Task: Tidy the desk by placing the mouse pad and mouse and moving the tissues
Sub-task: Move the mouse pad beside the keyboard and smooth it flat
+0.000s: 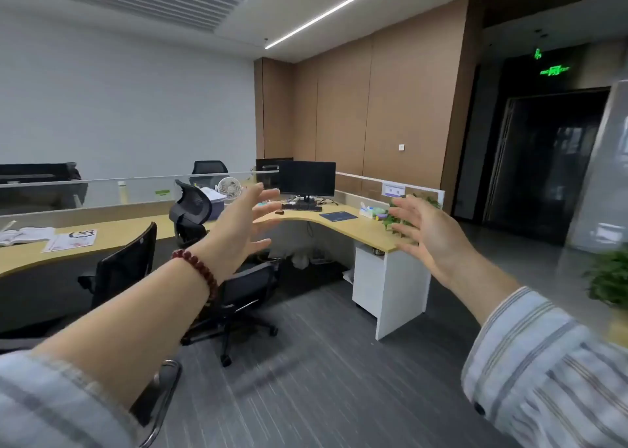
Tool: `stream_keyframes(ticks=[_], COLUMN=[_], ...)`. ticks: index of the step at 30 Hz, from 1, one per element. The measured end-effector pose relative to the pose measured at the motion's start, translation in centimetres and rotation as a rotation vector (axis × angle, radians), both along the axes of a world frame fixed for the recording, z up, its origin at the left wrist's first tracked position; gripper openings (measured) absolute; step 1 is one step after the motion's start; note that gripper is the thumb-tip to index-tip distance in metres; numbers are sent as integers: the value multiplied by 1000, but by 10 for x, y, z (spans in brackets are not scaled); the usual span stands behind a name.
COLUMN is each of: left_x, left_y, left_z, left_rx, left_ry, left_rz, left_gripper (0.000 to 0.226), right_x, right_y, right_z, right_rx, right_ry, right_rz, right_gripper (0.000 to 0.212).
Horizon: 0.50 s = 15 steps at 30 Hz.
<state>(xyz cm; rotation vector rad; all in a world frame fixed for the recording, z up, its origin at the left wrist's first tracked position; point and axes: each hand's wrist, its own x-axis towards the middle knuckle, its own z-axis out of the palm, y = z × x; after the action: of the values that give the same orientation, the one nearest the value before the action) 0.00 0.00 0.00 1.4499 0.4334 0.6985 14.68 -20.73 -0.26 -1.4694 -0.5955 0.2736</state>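
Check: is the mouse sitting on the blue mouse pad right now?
No. The mouse lies on bare desk left of the keyboard, well apart from the blue mouse pad.

You saw a desk (343, 225) topped in pale, matt wood-look laminate over a smooth white cabinet (401, 294). The chair (190, 206) backs were black mesh, the floor (339, 379) grey ribbed carpet, your sleeve (543, 373) striped cloth, your bracelet (197, 264) glossy red beads.
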Motion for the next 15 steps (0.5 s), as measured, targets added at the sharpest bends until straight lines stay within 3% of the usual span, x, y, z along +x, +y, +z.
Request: stream_keyframes(ticks=[8,15], left_x=[105,197], left_y=[134,231], left_z=[26,10], left_rx=[-33,-81], left_ry=[2,39], left_rz=[52,103], left_gripper=[31,31], right_x=[110,199], right_y=[140,230], right_z=[25,17], right_rx=[50,96], right_ry=[-3,38], right_rz=[-73,-84], right_gripper=[33,26])
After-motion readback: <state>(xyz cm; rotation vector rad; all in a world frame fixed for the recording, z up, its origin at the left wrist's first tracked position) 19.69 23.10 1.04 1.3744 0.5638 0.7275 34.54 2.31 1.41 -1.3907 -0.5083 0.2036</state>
